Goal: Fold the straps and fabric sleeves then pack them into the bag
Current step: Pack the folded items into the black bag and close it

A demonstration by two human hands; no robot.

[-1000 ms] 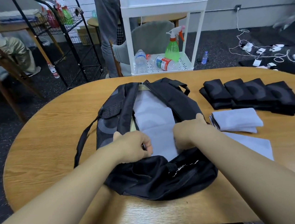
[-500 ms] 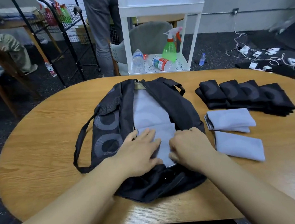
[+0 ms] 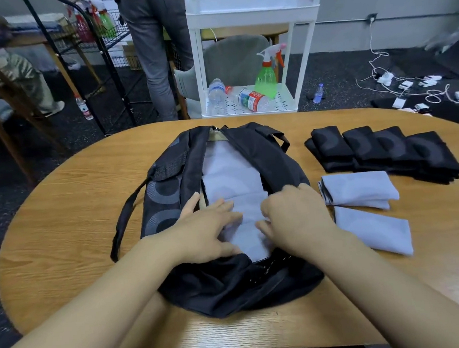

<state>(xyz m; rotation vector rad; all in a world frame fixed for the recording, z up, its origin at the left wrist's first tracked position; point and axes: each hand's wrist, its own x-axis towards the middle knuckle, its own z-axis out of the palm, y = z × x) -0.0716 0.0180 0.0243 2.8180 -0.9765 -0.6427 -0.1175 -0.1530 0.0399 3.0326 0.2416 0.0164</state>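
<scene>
Both hands, left hand (image 3: 211, 231) and right hand (image 3: 293, 218), press flat with fingers extended on a grey sleeve (image 3: 244, 228) inside the open black bag (image 3: 232, 287) on the desk (image 3: 60, 216). Two folded grey sleeves (image 3: 364, 203) and black straps (image 3: 382, 152) lie right. No legible writing.

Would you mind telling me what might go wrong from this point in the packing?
1. Both hands, left hand and right hand, press the grey folded piece inside the open bag; on release it may spring unfolded.
2. Pulling out, the right forearm might brush the two grey folded pieces beside the bag.
</scene>
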